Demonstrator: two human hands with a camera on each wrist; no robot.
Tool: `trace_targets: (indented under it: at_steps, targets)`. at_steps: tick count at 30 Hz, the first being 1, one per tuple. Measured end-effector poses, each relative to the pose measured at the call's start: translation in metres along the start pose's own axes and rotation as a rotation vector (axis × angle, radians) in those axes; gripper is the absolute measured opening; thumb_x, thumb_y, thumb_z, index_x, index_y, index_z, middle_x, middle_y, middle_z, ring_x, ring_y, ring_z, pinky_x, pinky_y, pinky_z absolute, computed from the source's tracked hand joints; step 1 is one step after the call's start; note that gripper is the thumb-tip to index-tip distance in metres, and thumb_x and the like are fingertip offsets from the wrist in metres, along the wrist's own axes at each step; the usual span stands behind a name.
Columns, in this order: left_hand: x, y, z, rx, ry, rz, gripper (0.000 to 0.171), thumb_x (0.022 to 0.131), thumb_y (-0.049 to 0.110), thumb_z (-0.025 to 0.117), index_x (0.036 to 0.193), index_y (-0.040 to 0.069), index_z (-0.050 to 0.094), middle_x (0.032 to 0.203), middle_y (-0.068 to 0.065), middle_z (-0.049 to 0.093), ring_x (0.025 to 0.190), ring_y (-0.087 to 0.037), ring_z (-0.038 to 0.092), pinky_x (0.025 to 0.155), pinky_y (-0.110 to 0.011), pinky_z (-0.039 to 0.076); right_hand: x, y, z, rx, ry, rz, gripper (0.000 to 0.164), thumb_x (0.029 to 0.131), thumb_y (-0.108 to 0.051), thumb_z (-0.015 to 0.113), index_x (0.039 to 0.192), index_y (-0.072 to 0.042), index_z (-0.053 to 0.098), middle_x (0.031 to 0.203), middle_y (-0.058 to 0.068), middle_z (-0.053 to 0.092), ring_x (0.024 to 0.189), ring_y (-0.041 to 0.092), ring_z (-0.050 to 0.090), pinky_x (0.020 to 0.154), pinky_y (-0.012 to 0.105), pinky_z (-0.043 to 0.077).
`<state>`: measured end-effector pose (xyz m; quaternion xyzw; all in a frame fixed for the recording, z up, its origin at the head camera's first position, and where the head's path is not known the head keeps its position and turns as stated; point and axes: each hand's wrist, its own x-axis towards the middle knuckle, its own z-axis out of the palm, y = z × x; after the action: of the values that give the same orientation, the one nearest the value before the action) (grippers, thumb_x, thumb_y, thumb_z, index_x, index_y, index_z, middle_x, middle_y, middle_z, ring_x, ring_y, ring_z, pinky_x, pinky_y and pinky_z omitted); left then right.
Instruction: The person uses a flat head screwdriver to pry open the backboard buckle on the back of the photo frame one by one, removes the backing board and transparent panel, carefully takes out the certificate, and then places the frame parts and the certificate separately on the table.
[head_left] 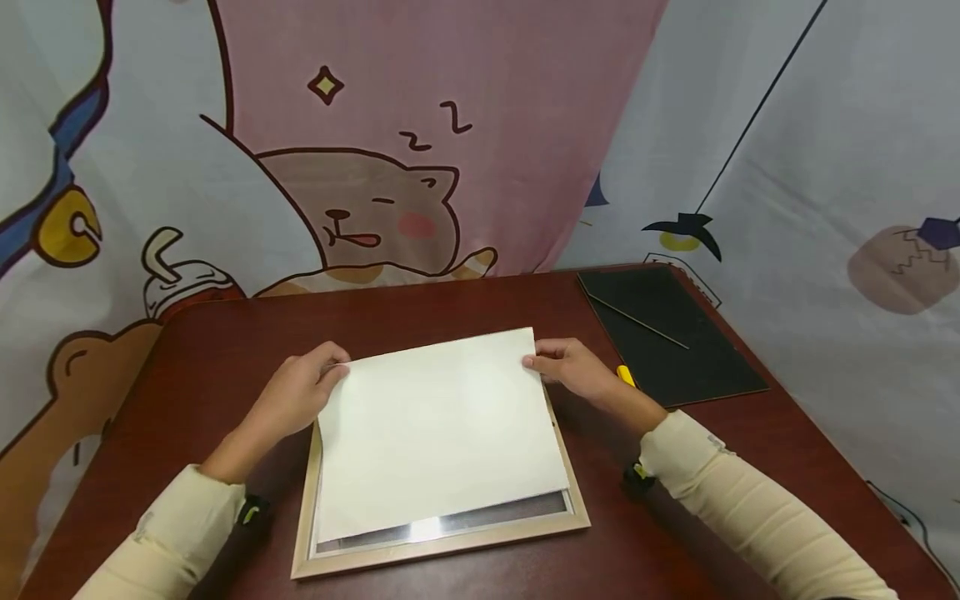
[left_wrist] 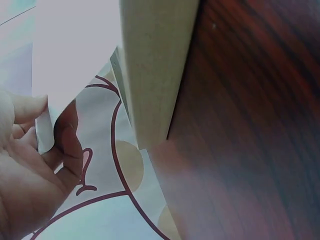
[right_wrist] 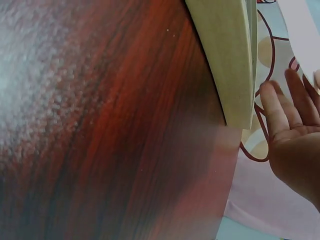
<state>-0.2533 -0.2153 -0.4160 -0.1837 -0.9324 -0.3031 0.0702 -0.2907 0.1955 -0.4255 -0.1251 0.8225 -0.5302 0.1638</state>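
A white sheet [head_left: 442, 433] lies slantwise over a light wooden picture frame [head_left: 442, 548], its far edge raised. My left hand [head_left: 296, 396] pinches the far left corner between thumb and fingers; in the left wrist view the sheet [left_wrist: 75, 45] bends where the thumb presses it. At the far right corner, my right hand [head_left: 573, 367] holds the sheet with the thumb on top, while other fingers [right_wrist: 272, 107] stretch out below it in the right wrist view. Along the near side, a shiny grey strip [head_left: 510, 510] inside the frame reflects light. The sheet hides the rest of the frame's inside.
On the right of the reddish-brown table [head_left: 225, 350] lies a black board [head_left: 675, 333] with a thin rod [head_left: 637, 320] across it. Something yellow [head_left: 626, 376] shows beside my right forearm. A cartoon-printed curtain [head_left: 525, 125] hangs behind the table and along its sides.
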Motion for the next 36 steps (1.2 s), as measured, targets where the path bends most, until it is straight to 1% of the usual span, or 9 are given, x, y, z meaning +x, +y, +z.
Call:
trace_targets:
  at_steps: [8, 16, 22, 24, 26, 29, 32, 35, 36]
  targets:
    - [0.000, -0.003, -0.004, -0.078, 0.060, -0.061, 0.008, 0.099, 0.011, 0.056, 0.105, 0.009, 0.060, 0.088, -0.010, 0.068, 0.067, -0.020, 0.053, 0.061, -0.033, 0.043, -0.002, 0.001, -0.002, 0.032, -0.049, 0.024, 0.040, 0.093, -0.019, 0.066, 0.129, -0.001, 0.060, 0.107, 0.012, 0.072, 0.088, 0.023, 0.069, 0.076, 0.040, 0.057]
    - [-0.001, -0.002, -0.004, -0.103, 0.061, -0.088, 0.010, 0.099, 0.013, 0.056, 0.107, 0.009, 0.060, 0.091, -0.012, 0.068, 0.072, -0.022, 0.055, 0.063, -0.035, 0.044, -0.004, -0.001, -0.003, 0.027, -0.045, 0.014, 0.037, 0.093, -0.012, 0.063, 0.127, 0.001, 0.061, 0.100, 0.011, 0.071, 0.085, 0.023, 0.068, 0.073, 0.040, 0.057]
    - [-0.001, -0.001, -0.006, -0.141, 0.098, -0.109, 0.032, 0.099, 0.030, 0.057, 0.122, 0.007, 0.057, 0.116, -0.021, 0.066, 0.090, -0.032, 0.066, 0.071, -0.044, 0.052, -0.004, -0.001, -0.004, 0.053, 0.016, -0.039, 0.036, 0.093, -0.010, 0.064, 0.126, 0.003, 0.061, 0.103, 0.013, 0.069, 0.080, 0.021, 0.066, 0.067, 0.037, 0.056]
    - [-0.001, -0.001, -0.007, -0.142, 0.111, -0.117, 0.042, 0.099, 0.036, 0.057, 0.130, 0.007, 0.052, 0.111, -0.021, 0.065, 0.082, -0.029, 0.064, 0.067, -0.041, 0.051, -0.004, -0.002, -0.004, 0.084, 0.038, -0.061, 0.037, 0.093, -0.010, 0.063, 0.128, 0.003, 0.061, 0.109, 0.016, 0.068, 0.080, 0.021, 0.067, 0.067, 0.036, 0.057]
    - [-0.001, -0.001, -0.008, -0.152, 0.119, -0.132, 0.051, 0.098, 0.039, 0.057, 0.137, 0.009, 0.045, 0.095, -0.020, 0.065, 0.069, -0.024, 0.060, 0.059, -0.037, 0.048, -0.004, -0.002, -0.003, 0.118, 0.069, -0.087, 0.036, 0.093, -0.009, 0.062, 0.127, 0.004, 0.061, 0.111, 0.016, 0.068, 0.082, 0.020, 0.069, 0.068, 0.037, 0.058]
    - [-0.001, -0.002, -0.007, -0.170, 0.149, -0.149, 0.061, 0.096, 0.041, 0.060, 0.143, 0.011, 0.036, 0.076, -0.012, 0.056, 0.058, -0.017, 0.050, 0.050, -0.031, 0.042, -0.001, -0.002, -0.003, 0.138, 0.143, -0.141, 0.026, 0.092, -0.008, 0.064, 0.112, 0.008, 0.066, 0.096, 0.006, 0.069, 0.078, 0.013, 0.066, 0.067, 0.031, 0.056]
    - [0.000, -0.003, -0.007, -0.178, 0.187, -0.159, 0.064, 0.094, 0.043, 0.062, 0.142, 0.012, 0.035, 0.075, -0.006, 0.055, 0.061, -0.015, 0.050, 0.051, -0.029, 0.041, 0.000, -0.004, -0.005, 0.120, 0.227, -0.213, 0.020, 0.091, -0.009, 0.066, 0.090, 0.011, 0.066, 0.075, -0.008, 0.061, 0.069, 0.005, 0.055, 0.061, 0.021, 0.047]
    - [0.000, -0.003, -0.007, -0.168, 0.213, -0.150, 0.056, 0.093, 0.041, 0.064, 0.136, 0.011, 0.044, 0.079, -0.005, 0.061, 0.063, -0.016, 0.053, 0.054, -0.028, 0.041, 0.000, -0.006, -0.009, 0.110, 0.241, -0.323, 0.016, 0.093, -0.008, 0.064, 0.087, 0.006, 0.070, 0.077, -0.008, 0.065, 0.077, 0.008, 0.059, 0.067, 0.019, 0.046]
    - [0.000, -0.003, -0.007, -0.161, 0.220, -0.141, 0.050, 0.094, 0.036, 0.065, 0.134, 0.012, 0.047, 0.079, -0.005, 0.064, 0.062, -0.015, 0.054, 0.054, -0.028, 0.042, 0.000, -0.007, -0.010, 0.130, 0.220, -0.357, 0.015, 0.094, -0.006, 0.061, 0.094, 0.005, 0.072, 0.087, -0.005, 0.071, 0.086, 0.010, 0.064, 0.073, 0.020, 0.049]
